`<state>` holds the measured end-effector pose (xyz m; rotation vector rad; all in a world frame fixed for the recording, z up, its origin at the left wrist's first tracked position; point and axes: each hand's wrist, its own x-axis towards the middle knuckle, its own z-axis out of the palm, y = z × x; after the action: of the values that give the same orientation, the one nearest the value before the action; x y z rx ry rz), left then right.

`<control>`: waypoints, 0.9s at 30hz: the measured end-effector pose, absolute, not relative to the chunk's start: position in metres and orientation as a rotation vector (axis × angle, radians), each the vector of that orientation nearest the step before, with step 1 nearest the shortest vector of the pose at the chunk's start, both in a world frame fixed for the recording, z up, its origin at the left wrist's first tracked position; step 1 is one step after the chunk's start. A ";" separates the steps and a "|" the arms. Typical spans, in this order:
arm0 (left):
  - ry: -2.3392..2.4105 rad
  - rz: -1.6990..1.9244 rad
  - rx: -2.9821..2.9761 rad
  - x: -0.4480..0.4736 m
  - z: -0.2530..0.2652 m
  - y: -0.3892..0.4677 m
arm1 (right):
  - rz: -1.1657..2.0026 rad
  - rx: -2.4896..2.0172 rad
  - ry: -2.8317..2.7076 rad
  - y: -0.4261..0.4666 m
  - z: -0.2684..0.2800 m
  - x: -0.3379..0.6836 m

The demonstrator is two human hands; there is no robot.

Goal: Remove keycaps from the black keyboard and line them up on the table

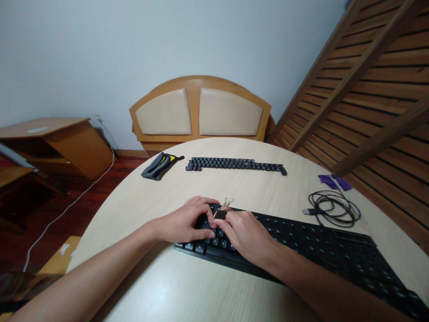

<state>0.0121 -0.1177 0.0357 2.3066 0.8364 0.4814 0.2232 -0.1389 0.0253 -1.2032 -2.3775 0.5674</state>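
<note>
My right hand is closed around a small tool with a dark handle and thin wire prongs, which looks like a keycap puller. The prongs point up and away from the keyboard. My left hand rests on the left end of the black keyboard, thumb and index finger apart, their tips close to the tool and my right fingers. Keycaps sit along the keyboard's lower left, while much of its middle and right shows bare key positions. What lies under my fingers is hidden.
Loose black keycaps stand in rows at the back of the round table. A grey and black pouch lies left of them. On the right are a coiled black cable and a purple cloth. A chair or headboard stands behind.
</note>
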 end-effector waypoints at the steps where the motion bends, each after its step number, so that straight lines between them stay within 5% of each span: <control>1: 0.839 0.478 2.312 0.012 0.036 -0.118 | 0.608 -1.196 -2.346 -0.139 0.025 0.224; 13: 0.832 0.416 2.255 0.011 0.046 -0.120 | 0.820 -1.172 -2.030 -0.135 0.021 0.225; 27: 1.108 0.856 1.824 0.009 0.028 -0.104 | 1.012 -1.186 -1.788 -0.125 0.012 0.225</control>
<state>0.0090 -0.1045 0.0275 1.8237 1.1080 0.8559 0.2253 -0.1251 0.0120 -1.1862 -1.7877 1.0121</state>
